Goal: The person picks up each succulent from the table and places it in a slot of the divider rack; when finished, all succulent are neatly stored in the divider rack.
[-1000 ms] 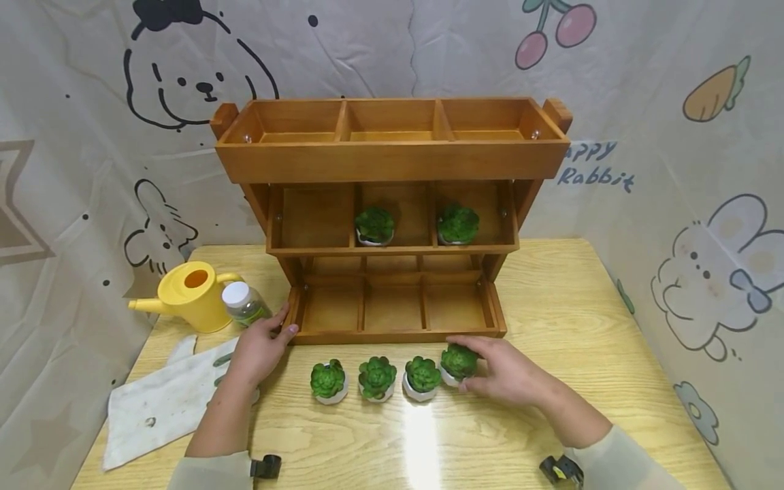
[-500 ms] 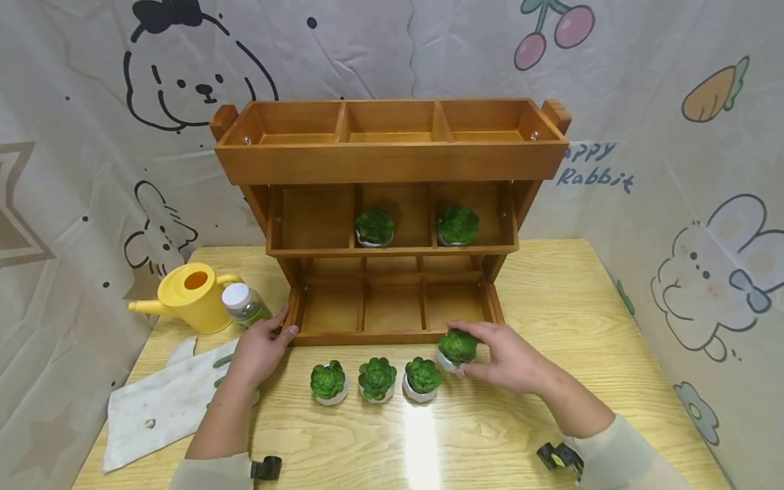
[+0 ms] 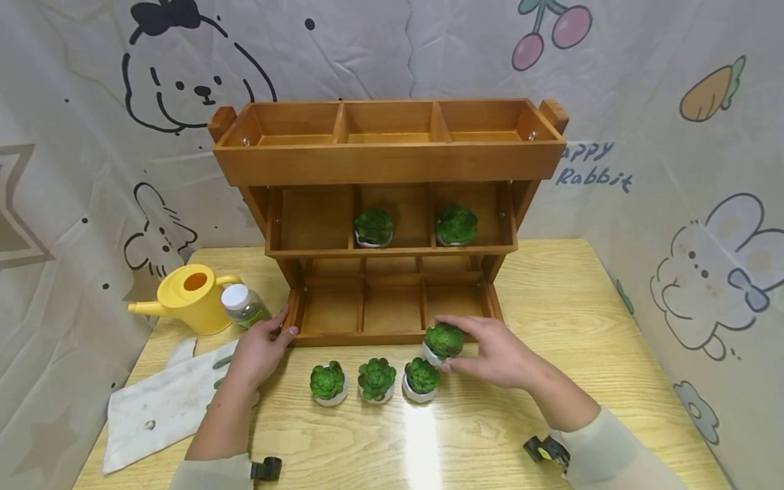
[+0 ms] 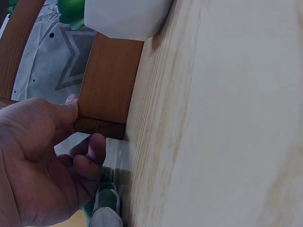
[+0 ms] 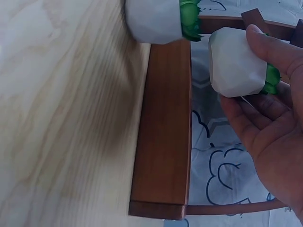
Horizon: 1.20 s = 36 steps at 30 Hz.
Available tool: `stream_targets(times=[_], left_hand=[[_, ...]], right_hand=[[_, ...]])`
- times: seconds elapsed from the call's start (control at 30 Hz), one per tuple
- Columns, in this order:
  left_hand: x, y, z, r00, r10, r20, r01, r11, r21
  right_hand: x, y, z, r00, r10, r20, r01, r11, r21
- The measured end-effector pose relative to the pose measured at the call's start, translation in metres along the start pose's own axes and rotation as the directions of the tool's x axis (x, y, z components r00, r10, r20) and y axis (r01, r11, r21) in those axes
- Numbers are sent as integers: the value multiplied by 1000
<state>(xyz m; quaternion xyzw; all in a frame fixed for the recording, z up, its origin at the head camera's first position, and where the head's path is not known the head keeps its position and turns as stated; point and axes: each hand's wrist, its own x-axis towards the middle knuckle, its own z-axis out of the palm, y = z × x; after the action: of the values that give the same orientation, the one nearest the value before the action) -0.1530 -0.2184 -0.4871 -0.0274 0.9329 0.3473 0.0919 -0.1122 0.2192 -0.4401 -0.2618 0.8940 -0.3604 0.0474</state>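
My right hand [image 3: 499, 354] grips a small potted succulent [image 3: 444, 341], thumb and fingers around its white faceted pot. In the right wrist view that pot [image 5: 236, 61] is raised off the table, beside the front board [image 5: 165, 127] of the wooden shelf. At the lower left corner of the three-tier shelf [image 3: 392, 163], my left hand [image 3: 263, 347] pinches the bottom tray's end between thumb and fingers. Three more potted succulents, left [image 3: 328, 382], middle [image 3: 376, 380] and right [image 3: 421, 380], stand in a row before the shelf.
Two potted succulents, one central [image 3: 373, 226] and one right [image 3: 456, 224], sit in the middle tier. Left of the shelf are a yellow watering can [image 3: 192, 296], a white-capped jar [image 3: 245, 306] and white gloves [image 3: 165, 398] on the wooden table [image 3: 569, 327].
My right hand has lifted the succulent from the right end of the row and carried it up and leftward to the bottom tray's front edge. The left hand stays put.
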Motion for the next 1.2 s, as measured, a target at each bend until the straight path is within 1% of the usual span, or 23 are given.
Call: stream_targets(times=[0.07, 0.3, 0.5, 0.73, 0.93, 1.2], left_hand=[[0, 0, 0, 1000, -2, 2, 2, 1000, -2], [1, 2, -1, 1000, -3, 4, 3, 1000, -9], [2, 2, -2, 1000, 14, 4, -14, 1000, 1], [1, 0, -1, 1000, 16, 4, -16, 1000, 21], [2, 1, -1, 1000, 20, 2, -20, 1000, 22], [0, 0, -1, 1000, 21, 2, -21, 1000, 20]], right_hand=[[2, -2, -1, 1000, -5, -1, 5, 1000, 0], [11, -8, -4, 997, -74, -19, 74, 997, -3], [17, -16, -4, 996, -84, -13, 84, 996, 3], [27, -24, 0, 995, -98, 9, 98, 994, 40], [35, -31, 3, 994, -112, -6, 112, 993, 22], [51, -45, 4, 991, -133, -17, 133, 991, 14]])
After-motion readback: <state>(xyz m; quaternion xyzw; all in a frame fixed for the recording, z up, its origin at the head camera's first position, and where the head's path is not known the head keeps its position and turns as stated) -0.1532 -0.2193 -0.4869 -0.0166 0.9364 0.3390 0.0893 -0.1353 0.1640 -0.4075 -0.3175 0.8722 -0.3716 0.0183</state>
